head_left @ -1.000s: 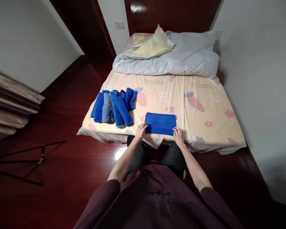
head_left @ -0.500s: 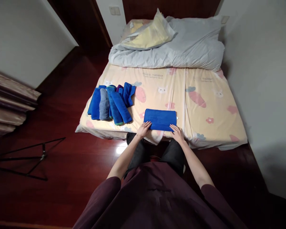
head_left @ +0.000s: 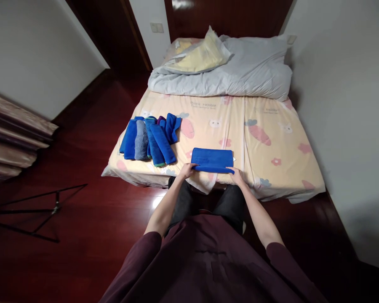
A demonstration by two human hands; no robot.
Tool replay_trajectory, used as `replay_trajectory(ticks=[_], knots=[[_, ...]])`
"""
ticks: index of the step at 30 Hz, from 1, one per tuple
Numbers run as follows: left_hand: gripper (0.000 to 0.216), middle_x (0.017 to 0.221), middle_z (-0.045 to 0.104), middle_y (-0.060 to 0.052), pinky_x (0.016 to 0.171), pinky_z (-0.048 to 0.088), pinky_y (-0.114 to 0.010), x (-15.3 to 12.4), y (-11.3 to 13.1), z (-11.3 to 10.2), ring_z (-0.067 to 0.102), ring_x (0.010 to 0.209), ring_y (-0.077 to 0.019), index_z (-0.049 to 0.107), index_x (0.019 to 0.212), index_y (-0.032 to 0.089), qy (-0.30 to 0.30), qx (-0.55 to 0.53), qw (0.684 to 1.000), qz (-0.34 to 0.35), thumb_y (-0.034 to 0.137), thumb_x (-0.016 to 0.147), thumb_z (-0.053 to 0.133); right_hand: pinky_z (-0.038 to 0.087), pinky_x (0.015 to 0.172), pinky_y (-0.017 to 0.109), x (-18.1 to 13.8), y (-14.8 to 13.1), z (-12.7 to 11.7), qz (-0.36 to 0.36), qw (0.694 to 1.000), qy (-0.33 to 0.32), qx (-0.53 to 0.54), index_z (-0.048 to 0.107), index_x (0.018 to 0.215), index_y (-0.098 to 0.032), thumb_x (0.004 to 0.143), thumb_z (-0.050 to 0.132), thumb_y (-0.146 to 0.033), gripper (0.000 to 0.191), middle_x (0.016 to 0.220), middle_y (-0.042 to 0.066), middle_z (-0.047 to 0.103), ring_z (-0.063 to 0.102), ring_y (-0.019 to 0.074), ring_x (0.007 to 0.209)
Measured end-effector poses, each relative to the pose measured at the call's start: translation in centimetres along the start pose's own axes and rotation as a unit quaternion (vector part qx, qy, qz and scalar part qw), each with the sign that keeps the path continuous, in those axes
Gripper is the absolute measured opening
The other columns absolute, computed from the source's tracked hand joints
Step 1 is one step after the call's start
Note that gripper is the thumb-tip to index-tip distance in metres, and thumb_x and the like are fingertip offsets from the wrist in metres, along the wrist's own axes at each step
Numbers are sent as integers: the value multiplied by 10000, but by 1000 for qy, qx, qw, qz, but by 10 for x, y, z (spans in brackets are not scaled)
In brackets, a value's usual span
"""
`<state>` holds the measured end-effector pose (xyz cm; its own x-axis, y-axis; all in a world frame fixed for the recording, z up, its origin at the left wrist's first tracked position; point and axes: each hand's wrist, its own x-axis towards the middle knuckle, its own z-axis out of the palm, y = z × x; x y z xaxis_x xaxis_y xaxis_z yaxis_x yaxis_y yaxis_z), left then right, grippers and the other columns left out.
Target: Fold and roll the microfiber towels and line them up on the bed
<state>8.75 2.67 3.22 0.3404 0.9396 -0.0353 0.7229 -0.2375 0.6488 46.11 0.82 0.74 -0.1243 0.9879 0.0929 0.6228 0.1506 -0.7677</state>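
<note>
A blue towel (head_left: 212, 159), folded into a rectangle, lies near the front edge of the bed, its near edge turned up in a narrow fold. My left hand (head_left: 187, 171) grips the near left corner, thumb on top. At the near right corner, my right hand (head_left: 236, 175) pinches the same edge. A small white tag (head_left: 234, 159) sticks out at the towel's right side. To the left, several rolled towels lie side by side, among them a grey towel (head_left: 141, 141) and a blue towel (head_left: 163, 144).
The bed (head_left: 268, 164) has a yellow patterned sheet. Across its far end lie a grey quilt (head_left: 255, 63) and a yellow pillow (head_left: 205, 54). A black tripod (head_left: 55, 208) stands on the floor at left, near a curtain (head_left: 15, 134). A wall borders the right side.
Both hands went from lying flat on the towel's near corners to gripping its near edge, which is now folded up. The camera view has tilted slightly upward.
</note>
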Motion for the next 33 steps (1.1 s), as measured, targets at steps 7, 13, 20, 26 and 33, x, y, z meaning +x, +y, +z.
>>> replay_trajectory(ticks=[7,13,20,26,33], knots=[[335,1027,785,-89,868,588,-345,-14,1,-5,732,927,-253,752,1108,136,54,-178,981,-56,293,817,703,582,955,455,-3,7,-1,64,987,50,135,778,1023,-181,752,719,-420,367,1066,100,787,730,285,999],[373,893,762,-76,767,578,-313,-18,4,3,709,790,-212,713,1099,114,86,-246,961,-87,390,850,684,590,884,424,-5,13,3,84,979,62,175,745,1009,-173,719,756,-572,494,1021,103,778,724,269,916],[303,847,743,-55,774,555,-303,-18,-8,9,687,820,-211,709,951,161,112,-176,971,-120,447,883,636,590,715,357,-11,11,-1,119,970,37,207,720,996,-174,725,723,-674,569,857,81,761,700,240,758],[293,857,749,-62,778,546,-305,-18,-16,12,702,827,-212,709,1007,169,119,-166,969,-141,422,906,601,596,705,372,-11,9,-3,125,972,44,195,734,985,-184,721,726,-699,579,768,71,735,703,268,780],[306,806,736,-64,776,534,-308,-21,-13,10,689,787,-216,736,937,164,134,-107,975,-142,440,915,607,601,749,400,-8,11,2,129,971,53,196,720,974,-184,725,726,-679,554,821,89,760,718,276,809]])
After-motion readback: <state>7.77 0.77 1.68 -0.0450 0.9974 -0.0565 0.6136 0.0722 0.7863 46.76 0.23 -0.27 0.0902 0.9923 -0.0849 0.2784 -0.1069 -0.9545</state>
